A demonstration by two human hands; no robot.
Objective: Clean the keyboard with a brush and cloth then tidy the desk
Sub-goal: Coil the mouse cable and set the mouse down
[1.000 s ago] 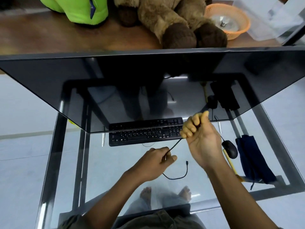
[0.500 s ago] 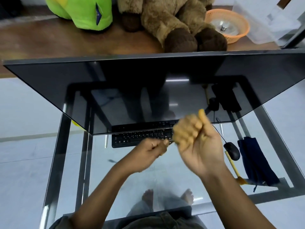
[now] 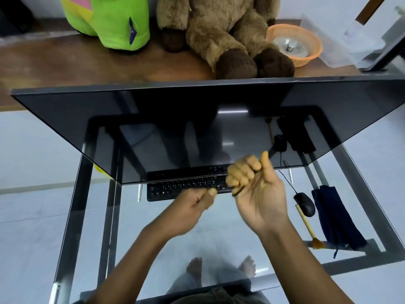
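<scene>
Above keyboard (image 3: 175,189) | right hand (image 3: 256,189) fisted palm-up on cable (image 3: 237,192) | left hand (image 3: 192,205) curled, blurred

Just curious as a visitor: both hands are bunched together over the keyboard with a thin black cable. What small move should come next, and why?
Probably tuck the last bit into the bundle: the right hand grips the cable, and the left hand, blurred, seems to pinch its end close by. The brush and cloth lie untouched near the mouse.
</scene>
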